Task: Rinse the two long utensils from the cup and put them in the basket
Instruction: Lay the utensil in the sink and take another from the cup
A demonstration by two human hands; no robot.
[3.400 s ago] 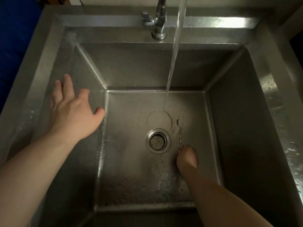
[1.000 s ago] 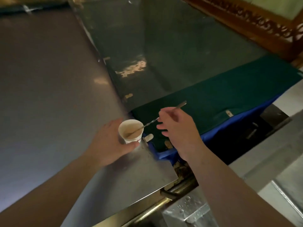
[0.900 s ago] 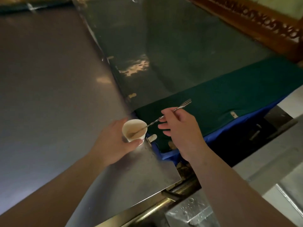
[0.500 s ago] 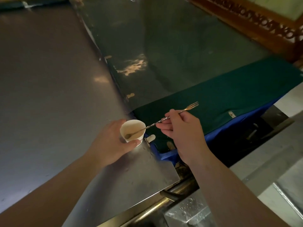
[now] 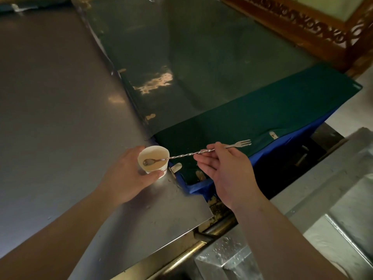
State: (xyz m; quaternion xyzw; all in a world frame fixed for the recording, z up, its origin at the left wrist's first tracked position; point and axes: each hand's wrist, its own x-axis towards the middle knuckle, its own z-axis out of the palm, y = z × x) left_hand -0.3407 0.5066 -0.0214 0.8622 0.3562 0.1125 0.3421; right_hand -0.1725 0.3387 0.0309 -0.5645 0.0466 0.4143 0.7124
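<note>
**Utensil drawn further out of the cup**

Since half a second ago, the right hand [image 5: 228, 168] has slid a little to the right, drawing the twisted shaft further clear of the cup rim, while the left hand [image 5: 129, 178] has stayed wrapped around the cup.

Left of that grip spreads a broad, dull steel counter [image 5: 50, 118], bare and softly reflective, with a few droplets near its front corner. The left hand's fingers and thumb are closed around the white paper cup [image 5: 153, 160], which stands on the counter's right edge and holds a shallow pool of beige liquid. The long utensil [image 5: 187, 154] has its spoon bowl lying in that liquid; its shaft slants up and right to the right hand, pinched between thumb and forefinger, the other fingers loosely spread. Past the pinch, the fork-tined end juts out to the right.

Beneath and beyond the right hand lies a dark green cloth [image 5: 272, 110] over a blue bin [image 5: 282, 146]. Farther behind is a worn green surface with pale bare patches, and at upper right a carved wooden frame [image 5: 314, 31]. Below right, a wet steel sink rim [image 5: 343, 199] shows.
</note>
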